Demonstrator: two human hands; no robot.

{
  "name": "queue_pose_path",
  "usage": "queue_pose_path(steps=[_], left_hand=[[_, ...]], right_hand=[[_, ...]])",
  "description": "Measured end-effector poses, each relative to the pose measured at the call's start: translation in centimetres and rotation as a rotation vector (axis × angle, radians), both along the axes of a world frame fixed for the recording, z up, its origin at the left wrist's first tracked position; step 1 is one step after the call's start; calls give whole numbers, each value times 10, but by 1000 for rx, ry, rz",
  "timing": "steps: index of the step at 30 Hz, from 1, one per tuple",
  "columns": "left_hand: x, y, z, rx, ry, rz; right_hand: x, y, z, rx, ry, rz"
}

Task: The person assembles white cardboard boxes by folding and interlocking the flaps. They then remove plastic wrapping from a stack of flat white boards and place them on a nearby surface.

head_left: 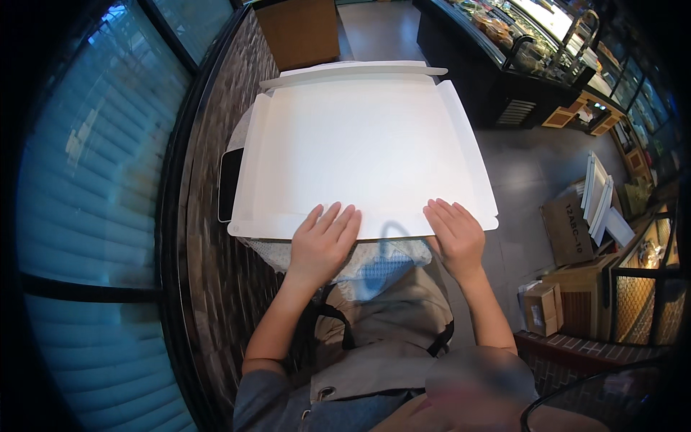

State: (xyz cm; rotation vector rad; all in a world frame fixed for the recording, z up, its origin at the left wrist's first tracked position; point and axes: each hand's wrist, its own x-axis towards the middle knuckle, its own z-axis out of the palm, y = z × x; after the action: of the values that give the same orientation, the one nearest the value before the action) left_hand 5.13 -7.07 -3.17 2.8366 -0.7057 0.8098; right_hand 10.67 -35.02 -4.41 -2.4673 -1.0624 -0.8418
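Hands press flat on a white cardboard sheet (360,151), an unfolded box blank with creased flaps along its sides, which covers most of a small round table (252,248) dressed in a lacy white cloth. The left hand (322,241) lies palm down on the sheet's near edge, fingers spread and pinching nothing. The right hand (453,237) rests the same way farther along that near edge, fingers together and flat, also gripping nothing. Between the two hands, just below the sheet's near edge, a patch of pale blue fabric (378,270) shows over the cloth. A dark phone (229,183) lies partly tucked under the sheet's left side. Beyond the sheet's far edge stands a brown cardboard box (299,32) on the floor. To the sheet's right, well apart, a glass display counter (504,43) holds food, and lower down a stack of brown cartons (565,230) sits with flat white sheets (601,198) leaning against it. The person wears a grey apron (381,338) with dark straps, seen below the sheet.
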Motion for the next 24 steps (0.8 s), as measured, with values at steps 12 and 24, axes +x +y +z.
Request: queue_pose_path(steps=[12, 24], left_hand=[[3, -54, -5, -229, 110, -76], [4, -48, -21, -372, 182, -101]], right_hand=[[8, 5, 28, -55, 443, 149], [-4, 13, -6, 148, 131, 145]])
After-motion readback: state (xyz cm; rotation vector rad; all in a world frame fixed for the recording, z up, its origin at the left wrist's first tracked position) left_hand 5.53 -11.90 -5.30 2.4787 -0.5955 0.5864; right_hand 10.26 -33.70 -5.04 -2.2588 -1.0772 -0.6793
